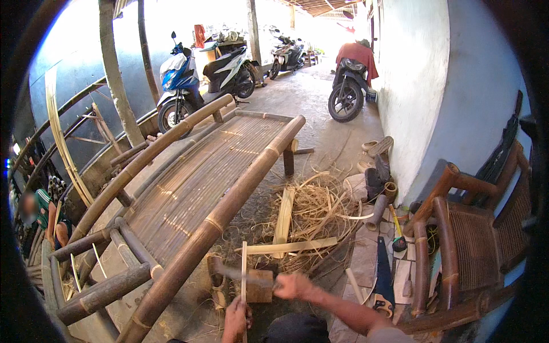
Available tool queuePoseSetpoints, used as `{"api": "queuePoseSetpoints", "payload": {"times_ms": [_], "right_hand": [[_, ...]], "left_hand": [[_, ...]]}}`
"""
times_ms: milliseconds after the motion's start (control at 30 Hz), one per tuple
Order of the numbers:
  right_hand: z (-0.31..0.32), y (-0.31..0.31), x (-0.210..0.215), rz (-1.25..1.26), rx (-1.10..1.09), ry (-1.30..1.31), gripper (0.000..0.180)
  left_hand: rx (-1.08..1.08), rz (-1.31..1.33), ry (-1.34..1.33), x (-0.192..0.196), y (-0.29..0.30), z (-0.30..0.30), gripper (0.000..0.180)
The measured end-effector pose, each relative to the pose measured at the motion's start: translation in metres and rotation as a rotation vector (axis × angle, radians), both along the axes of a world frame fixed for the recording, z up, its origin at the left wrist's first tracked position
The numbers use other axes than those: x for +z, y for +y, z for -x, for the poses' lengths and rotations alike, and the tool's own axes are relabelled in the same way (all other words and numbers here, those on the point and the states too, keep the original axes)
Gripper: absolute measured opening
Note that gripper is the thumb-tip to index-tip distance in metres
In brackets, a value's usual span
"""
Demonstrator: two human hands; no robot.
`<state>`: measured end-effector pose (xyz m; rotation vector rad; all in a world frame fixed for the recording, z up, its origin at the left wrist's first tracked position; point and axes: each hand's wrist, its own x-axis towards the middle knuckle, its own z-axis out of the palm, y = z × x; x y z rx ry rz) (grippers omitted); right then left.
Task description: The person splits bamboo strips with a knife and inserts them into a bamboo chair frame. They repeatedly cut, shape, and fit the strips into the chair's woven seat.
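Left hand [237,317] is gripping a thin bamboo strip [243,268], standing it upright on a wood block [260,288] on the floor off the bamboo bench's [200,188] near corner. Right hand [289,284] is clenching a blade tool [237,273] laid across the strip. Step: splitting. Next move probably needs a steady downward drive, strip kept vertical. Shavings [320,211] are lying beyond

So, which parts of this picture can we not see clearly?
- Left hand, head view: its wrist and forearm are cut off by the lower edge.
- Bamboo strip, head view: its lower end is hidden by the left hand.
- Tool in the right hand, head view: motion-blurred, so its kind is unclear.
- Wood block, head view: partly hidden behind the tool and the strip.
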<state>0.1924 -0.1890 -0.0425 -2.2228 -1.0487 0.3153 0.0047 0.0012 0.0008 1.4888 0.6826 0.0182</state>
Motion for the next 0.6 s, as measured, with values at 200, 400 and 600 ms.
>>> {"api": "queuePoseSetpoints", "payload": {"times_ms": [200,400,600], "right_hand": [[0.023,0.023,-0.013,0.074,-0.128,-0.021,0.033],[-0.041,0.003,-0.010,0.153,-0.285,-0.172,0.031],[-0.093,-0.004,-0.002,0.228,-0.359,-0.026,0.036]], "left_hand": [[0.107,0.459,0.006,0.020,-0.004,-0.018,0.041],[-0.116,0.466,-0.034,0.041,-0.012,0.016,0.041],[-0.169,0.498,-0.063,0.089,-0.013,0.048,0.042]]}}
